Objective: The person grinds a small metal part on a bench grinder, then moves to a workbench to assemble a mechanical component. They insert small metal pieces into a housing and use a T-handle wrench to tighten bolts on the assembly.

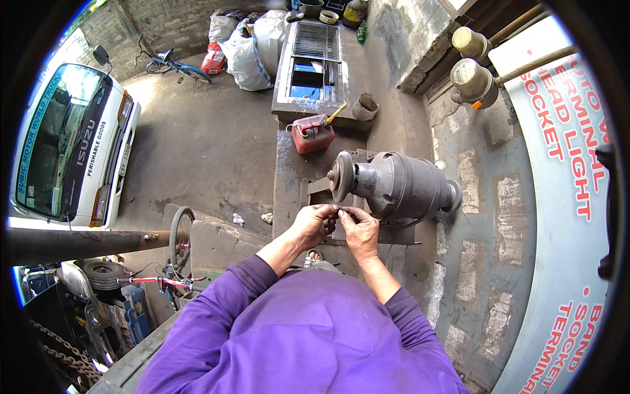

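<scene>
Nearest, the left hand [314,225] and right hand [361,232] meet, each grip pinching what looks like a small dark piece [339,209]. Just beyond, at twelve o'clock, stands the wheel [342,176]; its motor [412,186] lies toward two. Work seems under way; what is finished or left, I cannot tell. Farther, toward eleven: a red jerrycan [312,135].

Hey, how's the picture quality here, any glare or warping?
In the head view, daylight washes out the upper left edge, beyond the truck; in the head view, the edge of the sign bows at the right, and the corners go black; in the head view, the left hand and right hand look fairly sharp, but anything between them is too small to tell.
</scene>
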{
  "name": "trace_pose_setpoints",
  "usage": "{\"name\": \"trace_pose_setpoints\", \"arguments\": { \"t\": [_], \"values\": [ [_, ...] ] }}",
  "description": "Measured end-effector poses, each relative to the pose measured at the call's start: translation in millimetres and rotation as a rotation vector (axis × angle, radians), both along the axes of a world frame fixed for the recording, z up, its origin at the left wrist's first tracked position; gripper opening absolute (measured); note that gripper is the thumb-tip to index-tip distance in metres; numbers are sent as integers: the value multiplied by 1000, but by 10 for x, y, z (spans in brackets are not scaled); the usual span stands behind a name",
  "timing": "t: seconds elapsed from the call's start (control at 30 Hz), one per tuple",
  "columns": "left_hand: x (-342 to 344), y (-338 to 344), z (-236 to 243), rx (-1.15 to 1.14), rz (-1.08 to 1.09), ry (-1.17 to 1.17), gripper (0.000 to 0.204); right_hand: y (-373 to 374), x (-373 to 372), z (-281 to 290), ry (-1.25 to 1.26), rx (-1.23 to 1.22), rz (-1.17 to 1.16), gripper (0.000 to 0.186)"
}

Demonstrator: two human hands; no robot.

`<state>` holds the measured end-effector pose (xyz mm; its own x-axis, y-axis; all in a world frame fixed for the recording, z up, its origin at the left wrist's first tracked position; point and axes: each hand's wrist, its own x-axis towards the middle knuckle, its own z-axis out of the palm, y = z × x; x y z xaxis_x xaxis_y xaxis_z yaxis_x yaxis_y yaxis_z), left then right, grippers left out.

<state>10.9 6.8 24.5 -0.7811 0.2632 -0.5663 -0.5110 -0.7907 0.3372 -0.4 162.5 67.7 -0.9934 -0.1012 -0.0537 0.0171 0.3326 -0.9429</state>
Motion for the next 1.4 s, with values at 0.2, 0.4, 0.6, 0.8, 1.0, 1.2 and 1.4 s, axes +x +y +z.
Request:
{"name": "trace_pose_setpoints", "arguments": {
  "t": [0.2, 0.4, 0.6, 0.8, 1.0, 1.2, 1.4],
  "values": [
    [-81, 72, -177, 185, 27, -221, 12, -52, -96, -93, -36, -33, -61, 16],
    [-98, 83, -171, 212, 42, -231, 12, -124, -103, -75, -21, -72, -88, 19],
    [5, -14, 53, -50, 3, -3, 15, 6, -106, 119, -101, -38, 25, 14],
    [24, -156, 144, -444, -154, 308, 20, 95, -97, 204, -140, 29, 100, 12],
    [12, -59, -22, -2, -33, 31, 14, -3, -18, 66, -95, -5, 23, 15],
    [-55, -17, -171, 175, -38, -143, 13, -41, -86, -113, -89, -100, -20, 16],
    [-112, 1, -207, 286, -4, -222, 12, -76, -91, -215, -85, -178, -83, 16]
  ]
}}
